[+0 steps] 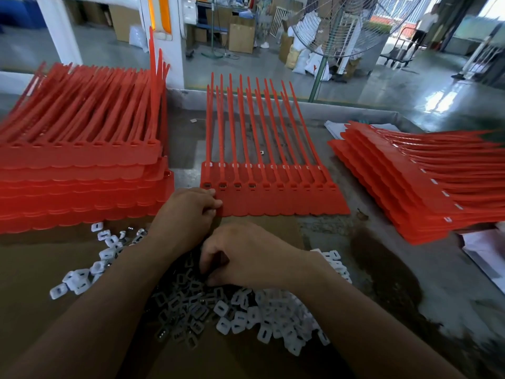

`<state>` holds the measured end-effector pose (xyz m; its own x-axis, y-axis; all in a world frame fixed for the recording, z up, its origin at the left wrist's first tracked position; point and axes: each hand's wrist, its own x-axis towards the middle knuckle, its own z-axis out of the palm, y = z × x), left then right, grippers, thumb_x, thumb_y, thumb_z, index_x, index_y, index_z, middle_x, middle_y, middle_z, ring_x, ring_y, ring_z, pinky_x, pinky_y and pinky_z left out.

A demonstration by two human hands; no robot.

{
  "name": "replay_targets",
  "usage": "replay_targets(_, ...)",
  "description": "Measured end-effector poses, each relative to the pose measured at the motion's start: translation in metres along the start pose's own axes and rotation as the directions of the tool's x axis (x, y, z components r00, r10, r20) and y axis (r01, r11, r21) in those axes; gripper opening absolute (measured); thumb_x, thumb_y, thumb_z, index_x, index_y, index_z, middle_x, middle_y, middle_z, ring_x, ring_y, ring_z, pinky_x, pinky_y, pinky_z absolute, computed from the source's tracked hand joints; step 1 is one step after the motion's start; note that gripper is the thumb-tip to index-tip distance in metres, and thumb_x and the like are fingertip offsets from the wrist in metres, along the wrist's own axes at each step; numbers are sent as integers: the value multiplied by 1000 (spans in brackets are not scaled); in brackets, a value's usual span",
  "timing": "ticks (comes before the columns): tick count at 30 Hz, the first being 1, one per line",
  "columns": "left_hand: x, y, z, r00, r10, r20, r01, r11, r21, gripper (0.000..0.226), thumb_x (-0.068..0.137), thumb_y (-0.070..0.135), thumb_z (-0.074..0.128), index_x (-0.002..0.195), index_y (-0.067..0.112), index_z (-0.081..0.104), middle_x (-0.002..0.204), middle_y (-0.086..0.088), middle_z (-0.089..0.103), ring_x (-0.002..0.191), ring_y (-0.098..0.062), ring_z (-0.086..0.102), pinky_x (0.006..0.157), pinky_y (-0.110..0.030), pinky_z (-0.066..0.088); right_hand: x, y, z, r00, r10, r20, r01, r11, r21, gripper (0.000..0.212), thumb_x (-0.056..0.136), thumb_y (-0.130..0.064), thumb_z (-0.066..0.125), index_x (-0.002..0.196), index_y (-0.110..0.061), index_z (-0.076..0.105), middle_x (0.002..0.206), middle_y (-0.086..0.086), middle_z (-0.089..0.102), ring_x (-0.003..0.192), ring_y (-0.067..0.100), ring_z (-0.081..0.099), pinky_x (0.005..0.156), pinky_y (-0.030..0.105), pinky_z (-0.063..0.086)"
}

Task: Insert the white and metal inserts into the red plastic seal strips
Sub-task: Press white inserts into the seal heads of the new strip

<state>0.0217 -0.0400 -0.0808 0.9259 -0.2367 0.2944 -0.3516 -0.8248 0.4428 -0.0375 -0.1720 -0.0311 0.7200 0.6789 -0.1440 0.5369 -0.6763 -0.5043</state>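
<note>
A red seal strip sheet (284, 198) lies flat in the middle of the table, its tails pointing away from me. Several sockets at its left end hold inserts. My left hand (185, 212) pinches the sheet's near-left corner. My right hand (246, 255) reaches down with curled fingers into the pile of white and metal inserts (262, 315) on the brown cardboard (54, 269); what the fingertips hold is hidden.
A tall stack of red seal sheets (79, 173) stands at the left. A fanned stack of red sheets (426, 187) lies at the right, with white paper (483, 253) beside it. A standing fan (344, 26) is beyond the table's far edge.
</note>
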Motion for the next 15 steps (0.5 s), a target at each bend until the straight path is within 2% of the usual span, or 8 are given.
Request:
replay_targets(4,0,0,0,1000,0,10,0,1000,2,26,84,6,56,108,10,66,127,-3,56,120,-18,48,97,-15,22,0,-1,0,1000,3,22,-2,1000,-30,17,83,-18,66,99,-14,69,104,-3,64,91,7,52,68,14,35)
replay_targets(8,0,1,-1,1000,0,20,1,1000,-9,27,84,5,56,108,8,66,127,-4,56,120,-18,47,97,-15,23,0,-2,1,999,11,49,-10,1000,-16,16,83,-16,66,98,-11,66,104,-1,62,86,5,46,76,24,40)
replay_targets(11,2,1,-1,1000,2,30,-2,1000,-7,27,83,5,56,109,8,65,128,-4,55,121,-17,47,95,-13,22,0,-4,0,998,22,60,-20,1000,-23,13,83,-15,65,96,-11,64,102,0,61,91,11,51,81,33,45)
replay_targets(15,2,0,0,1000,-1,24,1,1000,-6,27,84,6,56,109,8,65,128,-4,55,120,-17,47,94,-12,22,0,-4,1,998,26,55,-25,999,-28,22,85,-15,64,106,-13,63,110,0,60,98,14,53,80,27,43)
